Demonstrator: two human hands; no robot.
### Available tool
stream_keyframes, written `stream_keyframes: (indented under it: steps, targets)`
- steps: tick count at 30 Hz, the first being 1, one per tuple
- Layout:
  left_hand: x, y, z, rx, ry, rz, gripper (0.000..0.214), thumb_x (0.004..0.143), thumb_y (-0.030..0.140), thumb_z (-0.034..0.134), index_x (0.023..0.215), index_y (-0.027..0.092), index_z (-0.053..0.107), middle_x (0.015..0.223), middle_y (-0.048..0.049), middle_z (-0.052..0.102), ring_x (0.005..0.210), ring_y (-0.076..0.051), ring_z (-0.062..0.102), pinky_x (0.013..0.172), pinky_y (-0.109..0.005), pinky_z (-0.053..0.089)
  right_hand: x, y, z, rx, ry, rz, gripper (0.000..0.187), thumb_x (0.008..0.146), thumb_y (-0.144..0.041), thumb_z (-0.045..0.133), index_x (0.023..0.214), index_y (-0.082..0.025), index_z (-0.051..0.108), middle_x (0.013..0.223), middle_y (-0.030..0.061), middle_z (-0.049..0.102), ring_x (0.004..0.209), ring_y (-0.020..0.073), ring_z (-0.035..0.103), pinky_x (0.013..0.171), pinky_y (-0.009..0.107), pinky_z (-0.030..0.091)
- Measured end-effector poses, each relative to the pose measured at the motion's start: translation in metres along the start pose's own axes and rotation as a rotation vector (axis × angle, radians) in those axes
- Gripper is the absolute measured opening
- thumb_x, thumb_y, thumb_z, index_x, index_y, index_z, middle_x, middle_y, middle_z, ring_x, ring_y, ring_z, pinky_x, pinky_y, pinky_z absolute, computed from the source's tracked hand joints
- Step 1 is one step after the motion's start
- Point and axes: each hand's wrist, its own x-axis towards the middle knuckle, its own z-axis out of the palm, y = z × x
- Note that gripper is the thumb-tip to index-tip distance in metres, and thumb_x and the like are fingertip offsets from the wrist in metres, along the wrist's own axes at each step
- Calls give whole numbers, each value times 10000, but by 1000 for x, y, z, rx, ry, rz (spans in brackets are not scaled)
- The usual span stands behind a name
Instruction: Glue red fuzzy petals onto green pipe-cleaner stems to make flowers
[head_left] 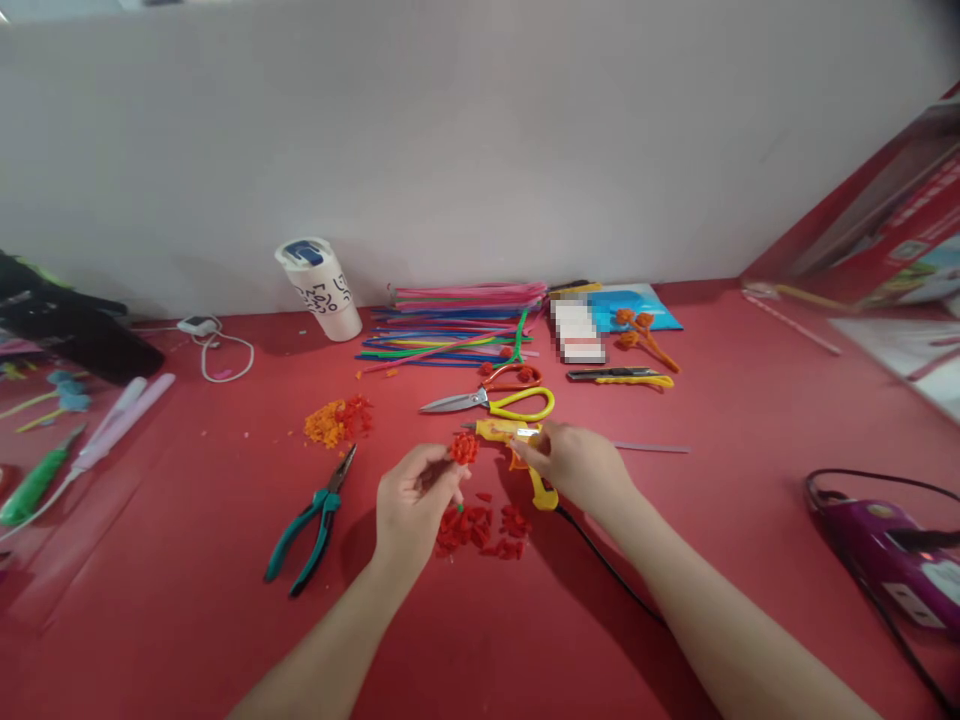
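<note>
My left hand (pixel 415 500) is closed in a pinch on the stem of a small red pipe-cleaner flower (pixel 464 447), held just above the red table (pixel 187 620). My right hand (pixel 574 465) is wrapped round a yellow glue gun (pixel 501 431), whose nozzle points left at the flower. The gun's black cord (pixel 607 570) trails back along my right forearm. Below the flower lies a heap of red petal pieces (pixel 480 528).
Teal pliers (pixel 311 520) lie left of my left hand. Yellow-handled scissors (pixel 495 403), a bundle of coloured pipe cleaners (pixel 450 330), an orange and red scrap pile (pixel 336 420), a paper cup (pixel 324 290) and a purple device (pixel 885 545) at right surround the work spot.
</note>
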Motion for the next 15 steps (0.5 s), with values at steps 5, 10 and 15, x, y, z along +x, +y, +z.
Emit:
stream_keyframes:
  steps: [5, 10, 15]
  targets:
    - [2, 7, 1, -82, -3, -150, 120, 753, 228, 620, 661, 154, 599, 581, 2, 642, 405, -65, 519, 417, -175, 431, -4, -4, 8, 18, -18, -37, 370, 821, -465, 500, 659, -164, 641, 649, 116, 665, 609, 210, 613, 483, 262, 236]
    - [8, 3, -1, -309, -45, -331, 143, 744, 273, 644, 722, 133, 627, 615, -9, 646, 412, -68, 529, 397, -178, 411, -3, 3, 4, 113, -12, -74, 340, 815, -375, 503, 548, -178, 577, 552, 55, 620, 521, 152, 550, 475, 250, 266]
    - [12, 3, -4, -434, -89, -394, 137, 733, 257, 657, 731, 123, 630, 595, 10, 620, 370, -16, 435, 348, -129, 280, -2, 18, -10, 639, 135, -42, 345, 781, -499, 516, 677, -175, 573, 589, 4, 573, 537, 138, 523, 495, 236, 340]
